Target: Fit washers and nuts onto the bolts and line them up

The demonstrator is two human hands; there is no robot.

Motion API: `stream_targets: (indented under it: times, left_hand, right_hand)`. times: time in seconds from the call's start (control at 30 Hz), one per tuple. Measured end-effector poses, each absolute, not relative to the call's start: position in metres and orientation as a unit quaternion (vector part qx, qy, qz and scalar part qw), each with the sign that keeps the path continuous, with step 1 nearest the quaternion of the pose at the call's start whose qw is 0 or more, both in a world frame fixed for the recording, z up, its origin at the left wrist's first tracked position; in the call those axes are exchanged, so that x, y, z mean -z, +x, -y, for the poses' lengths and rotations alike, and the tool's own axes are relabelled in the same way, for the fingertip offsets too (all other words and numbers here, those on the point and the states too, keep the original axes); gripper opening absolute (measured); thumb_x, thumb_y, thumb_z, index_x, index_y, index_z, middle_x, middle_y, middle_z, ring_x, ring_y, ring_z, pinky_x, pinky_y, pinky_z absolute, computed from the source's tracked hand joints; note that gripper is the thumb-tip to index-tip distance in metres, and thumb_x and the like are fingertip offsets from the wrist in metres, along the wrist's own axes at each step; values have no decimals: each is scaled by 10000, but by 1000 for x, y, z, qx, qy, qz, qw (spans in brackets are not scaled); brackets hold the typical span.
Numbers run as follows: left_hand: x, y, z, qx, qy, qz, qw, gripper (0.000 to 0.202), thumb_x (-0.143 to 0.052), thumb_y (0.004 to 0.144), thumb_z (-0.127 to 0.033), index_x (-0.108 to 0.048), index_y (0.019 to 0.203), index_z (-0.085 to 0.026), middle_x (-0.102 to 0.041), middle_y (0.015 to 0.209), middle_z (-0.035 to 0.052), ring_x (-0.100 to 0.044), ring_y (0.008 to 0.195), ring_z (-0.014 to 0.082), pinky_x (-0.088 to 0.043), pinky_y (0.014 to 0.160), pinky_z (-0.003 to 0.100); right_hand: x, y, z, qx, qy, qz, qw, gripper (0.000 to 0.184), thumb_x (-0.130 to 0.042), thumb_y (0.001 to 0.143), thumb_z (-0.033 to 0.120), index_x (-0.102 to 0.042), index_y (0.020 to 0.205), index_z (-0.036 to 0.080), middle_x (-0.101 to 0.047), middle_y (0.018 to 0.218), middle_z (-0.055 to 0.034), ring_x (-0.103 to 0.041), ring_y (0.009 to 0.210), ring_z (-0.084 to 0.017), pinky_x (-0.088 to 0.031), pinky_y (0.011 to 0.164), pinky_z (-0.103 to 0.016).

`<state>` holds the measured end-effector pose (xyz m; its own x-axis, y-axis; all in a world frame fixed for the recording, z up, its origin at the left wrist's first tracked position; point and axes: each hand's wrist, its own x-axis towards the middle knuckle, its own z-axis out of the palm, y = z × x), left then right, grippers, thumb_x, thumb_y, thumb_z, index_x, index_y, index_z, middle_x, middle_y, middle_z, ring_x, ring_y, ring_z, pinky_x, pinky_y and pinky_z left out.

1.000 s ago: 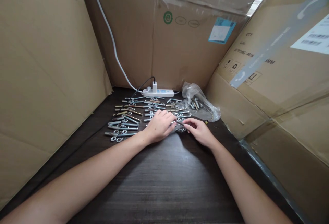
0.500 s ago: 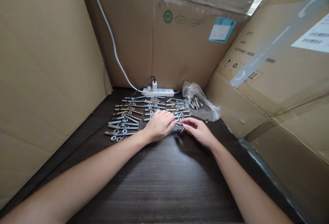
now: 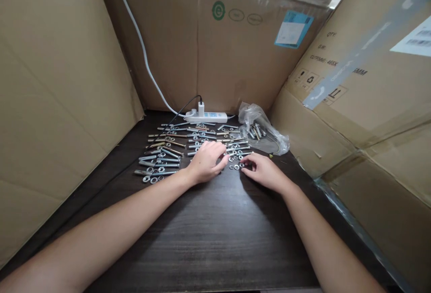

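Observation:
Rows of metal bolts (image 3: 168,149) with nuts and washers lie on a dark wooden table (image 3: 215,230). My left hand (image 3: 206,163) rests palm down at the near end of the middle rows. Its fingers are curled, and what is under them is hidden. My right hand (image 3: 264,172) lies just to its right, fingers drawn together. Its fingertips touch a small cluster of loose washers (image 3: 235,166) that lies between the two hands.
Cardboard walls (image 3: 60,86) close in the table on the left, back and right. A white power strip (image 3: 205,116) with a plugged cable lies at the back. A clear plastic bag (image 3: 261,131) holding more bolts sits at the back right.
The bolt held between both hands a second ago no longer shows. The hands have drawn slightly apart, baring the loose washers between them. The view has tilted a little.

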<state>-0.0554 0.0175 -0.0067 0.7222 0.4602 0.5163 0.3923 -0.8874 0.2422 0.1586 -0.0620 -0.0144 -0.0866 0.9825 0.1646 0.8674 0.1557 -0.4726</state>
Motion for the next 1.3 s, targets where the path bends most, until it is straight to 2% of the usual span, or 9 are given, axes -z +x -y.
stream_targets:
  times: [0.17,0.57,0.83,0.93,1.17,1.3]
  left_hand:
    - [10,-54,-18,-290,929,-223,52,190,-399,909,-300,-491,798,-176,-547,792,18,-471,759,161,-329,720,302]
    - [11,-50,-16,-277,939,-196,63,106,-469,858,-273,-496,828,-175,-575,816,18,-515,760,161,-362,709,300]
    - [10,-50,-14,-260,940,-203,85,125,-477,864,-298,-508,858,-177,-586,828,23,-520,759,165,-378,719,303]
    - [11,-50,-15,-244,945,-202,83,146,-470,875,-314,-519,850,-178,-579,804,22,-514,750,167,-376,714,305]
    - [13,-51,-17,-240,946,-204,77,175,-464,885,-335,-523,826,-181,-562,774,18,-497,743,170,-359,702,304]
    - [13,-52,-18,-231,951,-191,73,256,-424,912,-399,-510,809,-181,-561,788,19,-483,755,170,-345,702,301]
  right_hand:
    - [11,155,63,-98,-643,725,226,128,-605,758,246,-650,869,200,-634,833,-20,-541,635,-137,-419,583,-255]
    - [-9,127,75,-7,-545,750,374,154,-580,789,229,-598,940,200,-621,817,-18,-542,664,-142,-440,621,-260]
    - [-8,133,72,-14,-576,723,381,155,-584,778,230,-602,927,190,-632,828,-23,-544,649,-140,-446,629,-263]
    - [-6,140,70,-24,-607,710,356,155,-585,770,251,-606,911,191,-641,829,-21,-547,645,-140,-440,621,-261]
    - [2,151,66,-54,-683,698,209,108,-599,724,272,-627,809,212,-653,775,-4,-567,671,-156,-399,589,-251]
    - [6,155,65,-62,-686,700,189,105,-599,716,265,-635,799,211,-651,789,-8,-569,687,-158,-394,591,-249]
